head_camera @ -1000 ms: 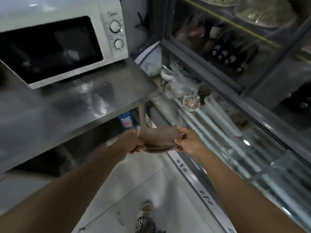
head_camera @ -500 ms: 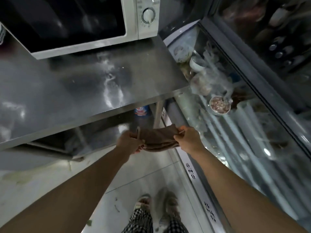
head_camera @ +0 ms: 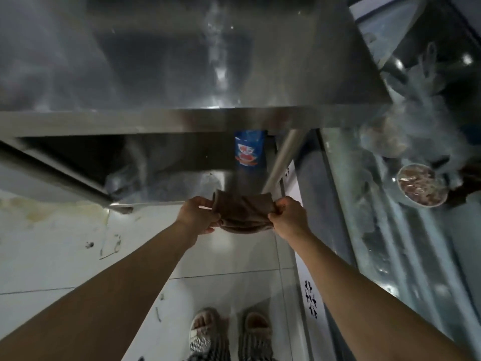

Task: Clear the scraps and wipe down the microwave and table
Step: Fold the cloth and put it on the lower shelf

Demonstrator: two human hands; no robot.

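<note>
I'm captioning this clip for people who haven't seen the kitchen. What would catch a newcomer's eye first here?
First, the brown cloth stretched between the left hand and right hand, held in mid-air over the white floor below the steel table. Next, the blue packet under the table's edge, and the round bowl of reddish food behind the glass case on the right.

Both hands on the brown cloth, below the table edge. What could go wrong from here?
1. The left hand and right hand only pinch the ends of the brown cloth; it may slip and fall on the dirty floor.
2. Scraps wiped off the steel table could land on that floor or the slippers.
</note>
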